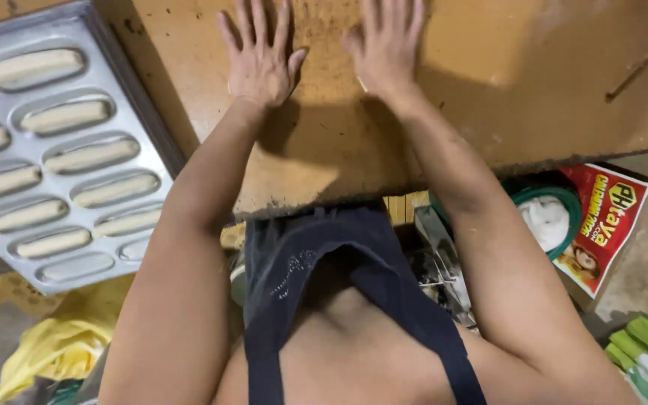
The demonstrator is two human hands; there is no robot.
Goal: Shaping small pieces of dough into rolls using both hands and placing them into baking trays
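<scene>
Dough-filled baking tray (125,82) left of flat hands (324,52) on wooden table (489,97)

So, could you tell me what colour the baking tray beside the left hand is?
The baking tray is silver-grey metal, holding pale dough pieces; the head view shows it.

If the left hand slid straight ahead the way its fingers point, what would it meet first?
Nothing visible: the left hand lies flat on the wooden table, fingers pointing away toward the picture's top edge. Only bare tabletop shows ahead before the view cuts off. The tray of dough sits off to its side.
</scene>
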